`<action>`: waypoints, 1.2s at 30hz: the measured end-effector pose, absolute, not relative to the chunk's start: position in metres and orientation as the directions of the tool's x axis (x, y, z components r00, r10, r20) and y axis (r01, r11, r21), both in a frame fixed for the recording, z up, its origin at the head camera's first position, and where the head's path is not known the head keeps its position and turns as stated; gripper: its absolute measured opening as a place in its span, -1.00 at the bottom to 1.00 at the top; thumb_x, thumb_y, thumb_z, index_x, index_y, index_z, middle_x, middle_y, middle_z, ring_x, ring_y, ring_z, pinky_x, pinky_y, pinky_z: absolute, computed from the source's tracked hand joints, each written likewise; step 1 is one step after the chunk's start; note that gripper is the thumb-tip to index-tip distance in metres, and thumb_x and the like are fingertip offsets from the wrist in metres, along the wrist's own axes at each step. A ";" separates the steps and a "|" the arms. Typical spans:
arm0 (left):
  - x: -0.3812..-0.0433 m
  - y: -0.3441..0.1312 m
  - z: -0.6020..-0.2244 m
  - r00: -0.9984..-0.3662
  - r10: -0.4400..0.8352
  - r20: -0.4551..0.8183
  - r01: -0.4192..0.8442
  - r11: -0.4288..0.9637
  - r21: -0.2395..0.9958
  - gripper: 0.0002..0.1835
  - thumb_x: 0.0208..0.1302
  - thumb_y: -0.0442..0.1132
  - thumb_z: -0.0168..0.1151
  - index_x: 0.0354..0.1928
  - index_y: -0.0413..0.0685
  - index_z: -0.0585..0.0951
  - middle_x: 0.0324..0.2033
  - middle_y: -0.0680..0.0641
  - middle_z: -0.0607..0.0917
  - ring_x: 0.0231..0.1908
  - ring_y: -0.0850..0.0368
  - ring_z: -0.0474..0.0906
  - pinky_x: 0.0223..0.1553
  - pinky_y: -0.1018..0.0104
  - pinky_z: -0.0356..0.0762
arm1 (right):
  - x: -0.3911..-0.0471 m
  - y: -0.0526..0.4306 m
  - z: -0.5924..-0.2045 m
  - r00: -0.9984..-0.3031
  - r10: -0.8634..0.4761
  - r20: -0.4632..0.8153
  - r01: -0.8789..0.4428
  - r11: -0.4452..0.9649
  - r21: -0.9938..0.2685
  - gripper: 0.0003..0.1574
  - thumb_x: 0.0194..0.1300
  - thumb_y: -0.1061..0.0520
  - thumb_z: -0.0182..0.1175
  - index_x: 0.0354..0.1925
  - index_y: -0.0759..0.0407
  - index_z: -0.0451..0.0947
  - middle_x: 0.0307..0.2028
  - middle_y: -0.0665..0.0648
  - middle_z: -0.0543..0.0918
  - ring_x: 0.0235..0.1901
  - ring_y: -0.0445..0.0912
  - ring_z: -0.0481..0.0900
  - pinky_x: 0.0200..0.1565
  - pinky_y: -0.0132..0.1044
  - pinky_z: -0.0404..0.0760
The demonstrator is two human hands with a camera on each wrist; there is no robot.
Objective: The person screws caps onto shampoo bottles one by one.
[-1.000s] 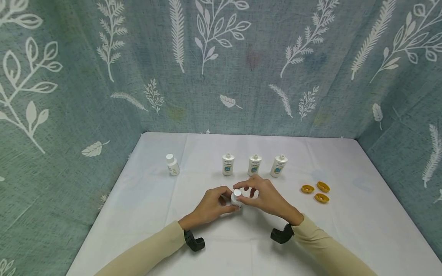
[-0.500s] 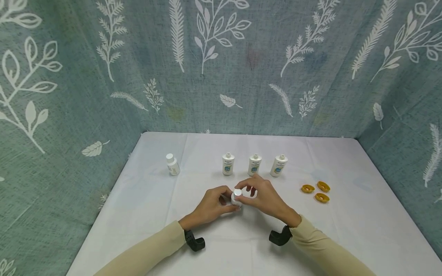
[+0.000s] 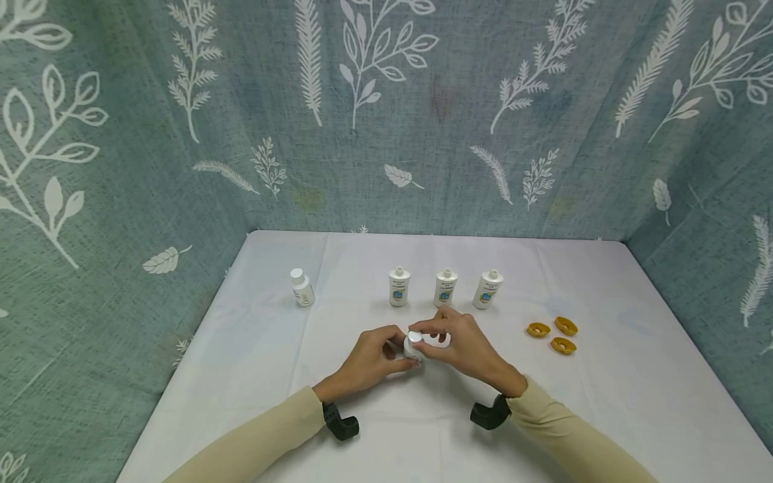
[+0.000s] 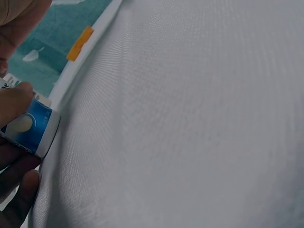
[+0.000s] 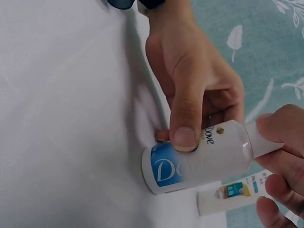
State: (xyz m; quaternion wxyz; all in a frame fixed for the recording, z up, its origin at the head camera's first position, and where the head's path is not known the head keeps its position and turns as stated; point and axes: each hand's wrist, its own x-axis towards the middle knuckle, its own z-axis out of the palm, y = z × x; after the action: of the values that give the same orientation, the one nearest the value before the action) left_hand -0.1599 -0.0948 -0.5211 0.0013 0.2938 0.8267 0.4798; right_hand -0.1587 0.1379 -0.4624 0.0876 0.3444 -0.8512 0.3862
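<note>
A small white bottle (image 3: 413, 351) stands upright on the table between both hands; the right wrist view shows Dove lettering and a blue lower part on it. My left hand (image 3: 370, 360) grips its body, thumb across the front. With thumb and fingers my right hand (image 3: 464, 343) pinches the white cap (image 5: 260, 141) at the top. Fingers cover much of the cap, so whether it is loose cannot be seen. In the left wrist view the bottle's blue base (image 4: 42, 127) shows beyond the fingertips.
Farther back on the white table (image 3: 356, 429) stand three white bottles (image 3: 398, 290) with narrow bare necks. Another white bottle (image 3: 303, 290) with a cap stands at the back left. Three yellow-orange rings (image 3: 563, 346) lie to the right. Leaf-patterned cloth (image 3: 362, 188) hangs around the table.
My right hand has shifted slightly left at the wrist, and its fingers have moved a little around the cap. The left hand and the bottle stay in place.
</note>
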 end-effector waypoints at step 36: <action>-0.161 -0.095 -0.524 -0.854 0.452 0.256 0.446 0.384 0.808 -0.52 0.03 -0.04 0.66 0.01 0.11 0.70 -0.16 0.21 0.76 -0.33 0.23 0.65 -0.32 0.36 0.64 | -0.155 0.147 -0.485 -0.818 -0.498 0.289 -0.535 0.471 -0.702 -0.52 0.16 0.04 0.58 0.06 0.02 0.72 -0.11 -0.09 0.73 -0.30 -0.12 0.60 -0.31 -0.34 0.67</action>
State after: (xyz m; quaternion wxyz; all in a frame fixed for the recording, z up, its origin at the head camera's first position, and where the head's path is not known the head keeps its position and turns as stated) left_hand -0.1609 -0.0953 -0.5238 0.0033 0.2700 0.8320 0.4847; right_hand -0.1554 0.1469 -0.4846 0.0219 0.3012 -0.8573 0.4170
